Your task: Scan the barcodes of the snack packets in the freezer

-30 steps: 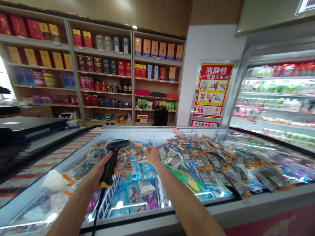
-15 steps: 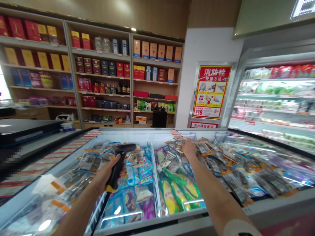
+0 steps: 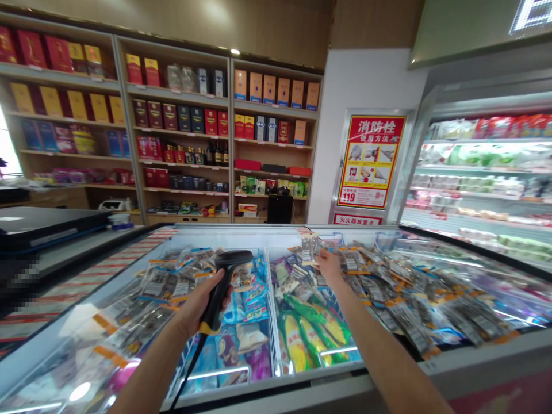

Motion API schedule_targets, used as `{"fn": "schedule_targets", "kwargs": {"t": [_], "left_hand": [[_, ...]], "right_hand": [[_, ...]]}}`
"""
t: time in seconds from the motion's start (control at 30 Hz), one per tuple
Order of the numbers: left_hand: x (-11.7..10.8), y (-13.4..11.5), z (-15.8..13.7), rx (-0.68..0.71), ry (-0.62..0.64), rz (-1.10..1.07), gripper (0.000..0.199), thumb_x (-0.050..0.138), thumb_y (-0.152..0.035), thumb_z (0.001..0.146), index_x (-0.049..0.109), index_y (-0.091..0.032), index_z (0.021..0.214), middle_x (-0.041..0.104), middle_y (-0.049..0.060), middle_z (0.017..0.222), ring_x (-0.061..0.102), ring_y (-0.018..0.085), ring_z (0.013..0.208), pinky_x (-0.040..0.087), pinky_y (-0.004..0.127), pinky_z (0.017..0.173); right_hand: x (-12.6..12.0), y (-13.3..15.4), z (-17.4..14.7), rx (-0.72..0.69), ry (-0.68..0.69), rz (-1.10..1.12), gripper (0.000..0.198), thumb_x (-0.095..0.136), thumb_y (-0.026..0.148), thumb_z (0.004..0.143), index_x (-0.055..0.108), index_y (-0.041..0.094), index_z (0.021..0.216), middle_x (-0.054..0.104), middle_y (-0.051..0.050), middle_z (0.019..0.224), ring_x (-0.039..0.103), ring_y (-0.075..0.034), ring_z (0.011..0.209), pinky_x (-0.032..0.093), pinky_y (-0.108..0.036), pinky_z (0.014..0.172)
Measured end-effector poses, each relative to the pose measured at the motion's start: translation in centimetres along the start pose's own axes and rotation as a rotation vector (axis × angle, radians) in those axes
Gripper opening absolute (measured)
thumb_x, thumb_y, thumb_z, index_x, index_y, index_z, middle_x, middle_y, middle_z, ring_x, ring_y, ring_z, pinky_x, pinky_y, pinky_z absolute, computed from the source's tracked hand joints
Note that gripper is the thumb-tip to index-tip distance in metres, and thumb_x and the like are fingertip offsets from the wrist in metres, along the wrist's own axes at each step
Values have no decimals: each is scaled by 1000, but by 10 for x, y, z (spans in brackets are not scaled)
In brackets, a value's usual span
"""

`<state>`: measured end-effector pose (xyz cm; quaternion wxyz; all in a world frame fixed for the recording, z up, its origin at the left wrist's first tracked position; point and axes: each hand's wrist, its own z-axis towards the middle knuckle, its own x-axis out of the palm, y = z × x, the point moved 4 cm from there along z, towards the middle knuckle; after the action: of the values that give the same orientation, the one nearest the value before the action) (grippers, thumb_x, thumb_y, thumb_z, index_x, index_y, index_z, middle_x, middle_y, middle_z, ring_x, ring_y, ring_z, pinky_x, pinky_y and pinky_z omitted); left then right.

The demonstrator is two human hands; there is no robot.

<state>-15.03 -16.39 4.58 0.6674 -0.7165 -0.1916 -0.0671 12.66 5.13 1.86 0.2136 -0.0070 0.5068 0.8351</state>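
A black barcode scanner (image 3: 219, 290) with a yellow band at its foot is in my left hand (image 3: 199, 305), fingers wrapped round the handle. Its cable runs down towards me, and its head points right over the freezer. My right hand (image 3: 330, 265) pinches the edge of a small clear packet (image 3: 309, 248) with a grey label, held up near the freezer's back wall. Below that hand lie green-and-yellow corn packs (image 3: 308, 336) and other bags. Packets with orange edges (image 3: 401, 293) are heaped to its right. Blue bags (image 3: 254, 299) lie under the scanner.
The chest freezer (image 3: 215, 229) spans the front, split by a white wire divider (image 3: 272, 322). Shelves of boxes (image 3: 185, 121) stand behind it. A lit chiller (image 3: 483, 172) is at the right, and a counter with a black flat device (image 3: 47, 227) at the left.
The right hand has lifted a packet, which now shows clear of the heap. My left hand has moved right and slightly up with the scanner.
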Motion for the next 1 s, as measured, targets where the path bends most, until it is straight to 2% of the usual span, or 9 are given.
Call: {"fn": "schedule_targets", "kwargs": {"t": [0.07,0.13,0.27,0.47,0.73,1.0], "left_hand": [[8,2,-2,-5,24,0,27,48,-39,74,52,-13,67,54,0,51,46,7,37,36,18,34],[16,5,-4,-3,36,12,28,49,-40,73,52,-13,64,55,1,52,47,7,38,36,17,34],[24,14,-5,-20,58,17,26,50,-40,73,53,-13,70,55,1,53,49,8,39,37,17,35],[30,19,-4,-36,111,-23,25,52,-38,72,53,-15,81,54,-1,54,50,9,41,38,18,36],[39,19,0,-50,136,-56,28,48,-41,74,52,-14,71,54,0,56,46,6,39,36,17,36],[45,16,-4,-39,140,-44,28,49,-41,74,52,-13,73,54,1,57,47,7,40,35,17,36]], "right_hand": [[7,-1,-17,100,67,71,8,54,24,57,57,17,61,61,-1,55,57,-17,52,45,-28,47],[13,2,-30,129,111,95,10,54,24,57,58,17,64,62,-1,57,58,-18,53,46,-28,47],[21,9,-44,64,135,63,8,53,22,58,58,18,63,63,-2,58,60,-19,58,47,-28,53],[24,10,-50,25,170,67,9,52,23,59,58,18,65,63,-1,58,59,-17,57,46,-26,51],[22,12,-53,-8,167,73,8,53,23,59,58,18,62,61,0,55,58,-16,57,46,-28,55],[25,14,-54,-8,154,65,9,54,24,59,59,18,63,63,-1,59,59,-17,60,46,-29,57]]}}
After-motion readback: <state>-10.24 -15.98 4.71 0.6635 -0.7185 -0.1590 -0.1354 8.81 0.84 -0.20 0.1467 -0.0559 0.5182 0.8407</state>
